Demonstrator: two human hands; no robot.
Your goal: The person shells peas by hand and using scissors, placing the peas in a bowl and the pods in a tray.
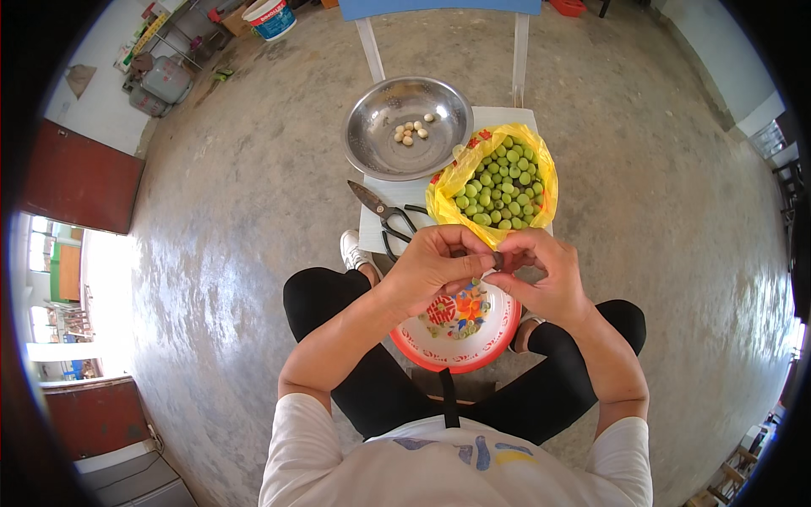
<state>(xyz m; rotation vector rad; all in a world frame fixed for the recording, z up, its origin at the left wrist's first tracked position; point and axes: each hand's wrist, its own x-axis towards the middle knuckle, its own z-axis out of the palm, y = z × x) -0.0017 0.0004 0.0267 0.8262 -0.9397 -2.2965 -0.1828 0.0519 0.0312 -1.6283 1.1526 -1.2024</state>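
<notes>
Over the front edge of the bag my two hands meet at their fingertips. My left hand (pixel 437 263) pinches a small dark brown seed (pixel 498 260), apparently a lotus seed, between thumb and fingers. The thumb and fingers of my right hand (pixel 545 269) grip the same seed from the other side. Just beyond them a yellow plastic bag (pixel 437 201) stands open, full of green lotus seeds (pixel 507 184). Pale peeled seeds (pixel 408 134) lie in a stainless steel basin (pixel 374 149). Below my hands, a red-rimmed white basin (pixel 443 362) with printed flowers holds bits of green shell (pixel 470 331).
Black-handled scissors (pixel 380 208) lie left of the bag on a white-covered chair seat (pixel 507 115). The chair's blue backrest (pixel 440 9) rises behind. Gas cylinders (pixel 166 79) and a paint bucket (pixel 272 20) stand at the far left on the concrete floor (pixel 253 158).
</notes>
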